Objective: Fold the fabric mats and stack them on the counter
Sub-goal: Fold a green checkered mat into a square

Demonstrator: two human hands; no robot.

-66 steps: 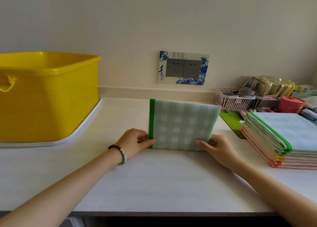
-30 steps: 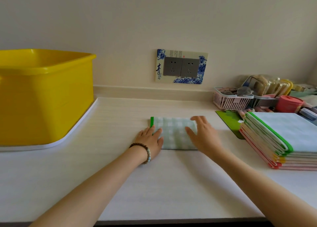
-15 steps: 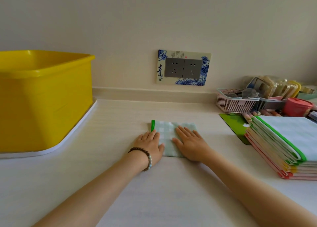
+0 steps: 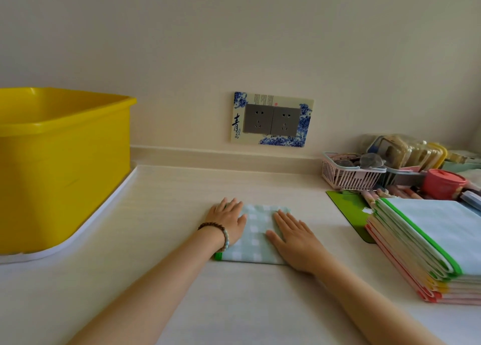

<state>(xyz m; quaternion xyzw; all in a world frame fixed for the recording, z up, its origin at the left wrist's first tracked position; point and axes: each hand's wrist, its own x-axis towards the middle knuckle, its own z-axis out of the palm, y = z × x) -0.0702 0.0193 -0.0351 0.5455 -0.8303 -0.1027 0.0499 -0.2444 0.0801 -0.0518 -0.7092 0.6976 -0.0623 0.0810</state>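
Note:
A folded green-and-white checked mat (image 4: 256, 236) with a green edge lies flat on the pale counter (image 4: 169, 201) in the middle. My left hand (image 4: 227, 221), with a bead bracelet on the wrist, rests flat on the mat's left side, fingers together. My right hand (image 4: 292, 236) presses flat on its right side and covers that edge. Neither hand grips the fabric. A stack of folded mats (image 4: 429, 245) with green, yellow and pink edges sits at the right.
A large yellow plastic tub (image 4: 62, 162) stands on a white tray at the left. A pink basket (image 4: 348, 174), a red lidded cup (image 4: 443, 184), a green board (image 4: 348, 211) and clutter fill the back right. A double wall socket (image 4: 272, 119) is behind.
The mat was held upright, then laid down and folded smaller. Both hands now lie flat on it; the left hand slid farther up the mat's left side.

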